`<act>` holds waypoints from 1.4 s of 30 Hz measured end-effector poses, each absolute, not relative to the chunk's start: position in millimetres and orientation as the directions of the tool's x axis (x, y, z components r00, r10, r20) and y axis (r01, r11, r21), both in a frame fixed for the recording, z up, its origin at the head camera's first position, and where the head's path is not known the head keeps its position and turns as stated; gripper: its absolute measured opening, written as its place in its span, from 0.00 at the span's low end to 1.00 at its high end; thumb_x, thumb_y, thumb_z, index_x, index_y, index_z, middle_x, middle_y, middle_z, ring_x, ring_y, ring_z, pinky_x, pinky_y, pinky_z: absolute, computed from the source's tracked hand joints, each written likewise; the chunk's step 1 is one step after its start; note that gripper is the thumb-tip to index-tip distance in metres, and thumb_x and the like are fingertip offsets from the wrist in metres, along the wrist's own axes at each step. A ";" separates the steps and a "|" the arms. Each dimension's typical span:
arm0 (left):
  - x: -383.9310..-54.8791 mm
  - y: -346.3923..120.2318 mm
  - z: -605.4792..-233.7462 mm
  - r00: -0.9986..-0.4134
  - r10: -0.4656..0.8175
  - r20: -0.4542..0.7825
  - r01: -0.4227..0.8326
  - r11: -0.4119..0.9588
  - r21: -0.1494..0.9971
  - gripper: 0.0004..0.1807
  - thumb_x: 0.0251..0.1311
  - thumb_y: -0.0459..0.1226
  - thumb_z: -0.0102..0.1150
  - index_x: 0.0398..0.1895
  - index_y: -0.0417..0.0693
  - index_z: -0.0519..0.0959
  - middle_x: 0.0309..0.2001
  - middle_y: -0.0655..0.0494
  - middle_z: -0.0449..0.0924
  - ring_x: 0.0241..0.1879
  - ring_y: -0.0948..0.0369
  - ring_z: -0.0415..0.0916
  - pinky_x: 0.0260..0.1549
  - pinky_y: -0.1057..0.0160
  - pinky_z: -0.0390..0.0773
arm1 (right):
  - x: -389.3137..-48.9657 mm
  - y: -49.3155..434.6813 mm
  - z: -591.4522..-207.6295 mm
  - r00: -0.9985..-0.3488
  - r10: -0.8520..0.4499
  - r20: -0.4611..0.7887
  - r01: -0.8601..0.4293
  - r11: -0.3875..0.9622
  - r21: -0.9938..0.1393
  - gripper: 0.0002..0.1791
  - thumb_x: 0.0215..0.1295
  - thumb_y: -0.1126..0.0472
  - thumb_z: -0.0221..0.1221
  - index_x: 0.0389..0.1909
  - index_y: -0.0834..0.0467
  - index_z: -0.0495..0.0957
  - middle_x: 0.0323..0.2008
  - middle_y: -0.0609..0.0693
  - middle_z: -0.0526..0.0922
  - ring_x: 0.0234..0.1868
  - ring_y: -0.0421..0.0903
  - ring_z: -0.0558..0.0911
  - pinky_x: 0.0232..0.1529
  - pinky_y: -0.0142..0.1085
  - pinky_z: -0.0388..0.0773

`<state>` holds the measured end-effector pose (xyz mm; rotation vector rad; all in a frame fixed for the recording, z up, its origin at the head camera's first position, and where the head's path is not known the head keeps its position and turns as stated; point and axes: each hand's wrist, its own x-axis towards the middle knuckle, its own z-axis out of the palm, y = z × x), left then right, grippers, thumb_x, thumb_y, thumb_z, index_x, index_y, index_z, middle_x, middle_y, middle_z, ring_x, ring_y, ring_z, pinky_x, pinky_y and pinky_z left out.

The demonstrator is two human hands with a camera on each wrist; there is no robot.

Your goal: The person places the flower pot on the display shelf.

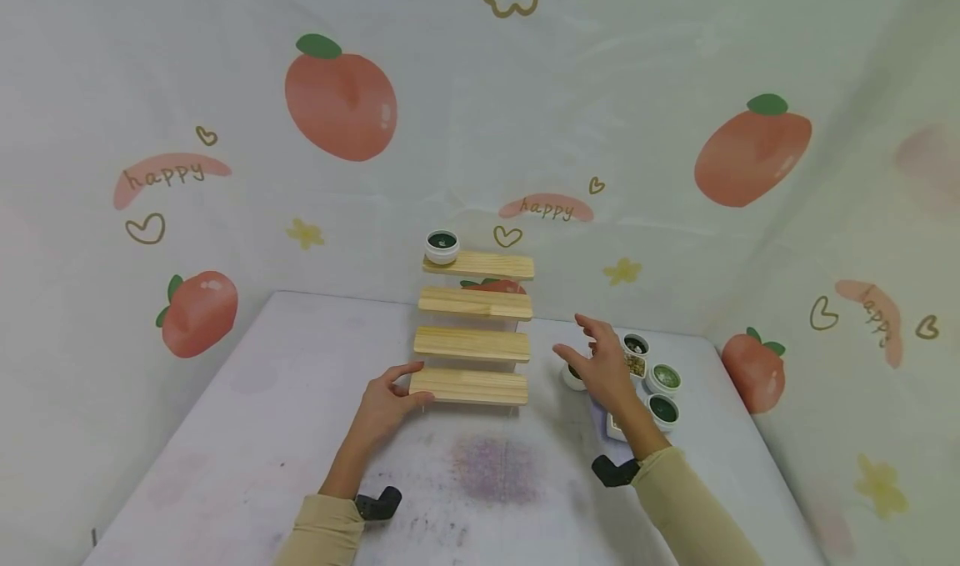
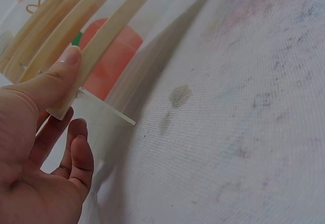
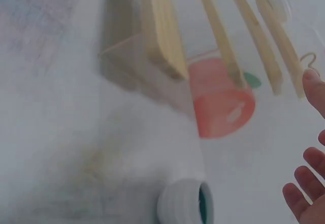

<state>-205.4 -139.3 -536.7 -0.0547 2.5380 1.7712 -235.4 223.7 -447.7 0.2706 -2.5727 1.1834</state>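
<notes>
A small stepped rack with wooden shelves (image 1: pixel 471 387) stands on the table. My left hand (image 1: pixel 381 408) pinches the left end of its lowest board; in the left wrist view the thumb (image 2: pixel 68 59) lies on the wood with fingers beneath it. One white cup with dark green contents (image 1: pixel 442 247) sits at the left of the top shelf. My right hand (image 1: pixel 603 370) hovers right of the rack with thumb and fingers spread, holding nothing. Partly hidden behind it is a white cup (image 1: pixel 574 378), also seen in the right wrist view as a white cup (image 3: pixel 183 203).
Several white cups, among them a light green one (image 1: pixel 664 378), a dark green one (image 1: pixel 663 412) and a dark one (image 1: pixel 636 345), cluster at the right around a purplish tray (image 1: pixel 597 416). A fruit-printed cloth wall (image 1: pixel 420 182) rises behind the table (image 1: pixel 247 433).
</notes>
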 end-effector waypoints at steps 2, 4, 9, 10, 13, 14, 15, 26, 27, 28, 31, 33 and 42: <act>-205.6 -139.3 -536.6 -0.998 -0.005 -0.061 -0.059 0.349 0.935 0.37 0.51 0.49 0.78 0.67 0.60 0.78 0.30 0.48 0.85 0.23 0.60 0.70 0.24 0.64 0.69 | -233.5 230.4 -452.9 -0.944 -0.036 0.328 -0.270 0.656 -0.705 0.38 0.61 0.55 0.72 0.70 0.62 0.70 0.65 0.63 0.74 0.65 0.64 0.74 0.63 0.59 0.74; -205.8 -139.6 -536.3 -0.998 -0.005 -0.061 -0.059 0.352 0.934 0.37 0.51 0.49 0.78 0.67 0.60 0.78 0.31 0.48 0.85 0.24 0.60 0.70 0.24 0.63 0.69 | -232.1 236.0 -457.6 -0.951 -0.024 0.309 -0.246 0.667 -0.703 0.39 0.61 0.55 0.73 0.70 0.63 0.70 0.64 0.64 0.74 0.65 0.64 0.74 0.64 0.59 0.73; -207.2 -140.4 -536.9 -0.998 -0.002 -0.059 -0.056 0.353 0.934 0.37 0.52 0.49 0.78 0.67 0.60 0.78 0.28 0.47 0.84 0.21 0.62 0.66 0.23 0.64 0.68 | -231.1 245.6 -469.7 -0.974 0.001 0.227 -0.167 0.674 -0.720 0.40 0.61 0.54 0.73 0.70 0.64 0.69 0.66 0.65 0.73 0.68 0.64 0.72 0.67 0.59 0.69; -207.7 -140.6 -537.2 -0.998 -0.001 -0.058 -0.055 0.351 0.935 0.37 0.52 0.49 0.78 0.67 0.60 0.78 0.27 0.47 0.84 0.20 0.63 0.65 0.22 0.65 0.67 | -231.3 247.0 -472.2 -0.977 0.003 0.215 -0.156 0.678 -0.718 0.40 0.61 0.53 0.73 0.70 0.64 0.70 0.66 0.65 0.73 0.68 0.63 0.72 0.67 0.59 0.69; -208.6 -140.3 -537.4 -0.998 0.006 -0.055 -0.049 0.337 0.940 0.37 0.52 0.48 0.78 0.67 0.60 0.77 0.24 0.48 0.81 0.17 0.66 0.60 0.21 0.66 0.64 | -231.9 250.5 -479.1 -0.980 0.006 0.201 -0.139 0.700 -0.700 0.40 0.59 0.53 0.74 0.69 0.65 0.70 0.65 0.66 0.74 0.67 0.63 0.72 0.68 0.59 0.69; -208.7 -140.2 -537.3 -0.999 0.008 -0.052 -0.047 0.331 0.942 0.37 0.52 0.48 0.78 0.67 0.59 0.77 0.22 0.49 0.80 0.17 0.66 0.59 0.20 0.66 0.64 | -232.6 251.6 -481.2 -0.979 0.007 0.202 -0.136 0.715 -0.686 0.41 0.59 0.52 0.74 0.69 0.66 0.70 0.64 0.66 0.75 0.67 0.63 0.73 0.67 0.59 0.68; -208.5 -140.0 -537.2 -0.999 0.010 -0.050 -0.044 0.326 0.945 0.37 0.52 0.48 0.78 0.67 0.59 0.77 0.21 0.50 0.79 0.16 0.67 0.58 0.20 0.67 0.63 | -232.9 252.2 -483.0 -0.979 0.011 0.201 -0.130 0.730 -0.671 0.41 0.59 0.52 0.74 0.69 0.66 0.71 0.64 0.67 0.75 0.66 0.64 0.73 0.67 0.59 0.67; -204.4 -137.9 -535.1 -0.999 0.004 -0.054 -0.049 0.340 0.939 0.37 0.52 0.49 0.78 0.67 0.60 0.77 0.17 0.57 0.72 0.17 0.67 0.59 0.20 0.67 0.63 | -237.5 255.0 -492.7 -0.991 0.064 0.117 -0.018 0.804 -0.594 0.40 0.59 0.49 0.73 0.67 0.63 0.73 0.64 0.65 0.77 0.61 0.64 0.78 0.61 0.70 0.55; -204.7 -138.0 -535.2 -0.999 0.007 -0.050 -0.045 0.339 0.940 0.37 0.52 0.49 0.78 0.68 0.59 0.77 0.17 0.58 0.71 0.16 0.67 0.58 0.19 0.67 0.63 | -238.4 255.2 -493.7 -0.992 0.065 0.106 -0.011 0.806 -0.592 0.40 0.59 0.49 0.73 0.68 0.63 0.73 0.65 0.65 0.77 0.60 0.63 0.78 0.61 0.71 0.54; -205.0 -138.1 -535.7 -0.999 0.008 -0.047 -0.041 0.337 0.941 0.37 0.52 0.49 0.78 0.68 0.59 0.77 0.16 0.59 0.69 0.16 0.68 0.57 0.19 0.68 0.62 | -239.0 255.0 -494.5 -0.993 0.068 0.096 -0.002 0.807 -0.590 0.40 0.59 0.49 0.73 0.68 0.63 0.73 0.65 0.65 0.77 0.60 0.63 0.78 0.61 0.71 0.53; -205.5 -138.5 -536.1 -0.999 0.015 -0.041 -0.034 0.329 0.944 0.37 0.52 0.48 0.78 0.68 0.57 0.77 0.16 0.60 0.68 0.15 0.68 0.56 0.18 0.68 0.62 | -240.9 254.8 -496.3 -0.995 0.070 0.068 0.018 0.814 -0.581 0.40 0.60 0.48 0.72 0.68 0.63 0.72 0.64 0.66 0.76 0.59 0.63 0.77 0.60 0.72 0.52; -205.6 -138.5 -536.0 -0.999 0.018 -0.040 -0.032 0.325 0.945 0.37 0.52 0.48 0.78 0.68 0.57 0.77 0.16 0.60 0.68 0.15 0.68 0.56 0.18 0.68 0.62 | -241.9 254.7 -497.4 -0.996 0.070 0.060 0.023 0.823 -0.567 0.39 0.60 0.48 0.72 0.68 0.63 0.73 0.64 0.67 0.76 0.59 0.64 0.77 0.60 0.73 0.52; -203.9 -138.7 -534.6 -0.999 0.007 -0.047 -0.042 0.336 0.941 0.37 0.51 0.47 0.79 0.67 0.58 0.78 0.16 0.60 0.70 0.16 0.66 0.58 0.19 0.68 0.63 | -244.8 253.5 -503.8 -0.994 0.065 0.086 0.009 0.845 -0.535 0.34 0.57 0.55 0.73 0.64 0.61 0.76 0.64 0.66 0.72 0.65 0.66 0.73 0.62 0.71 0.51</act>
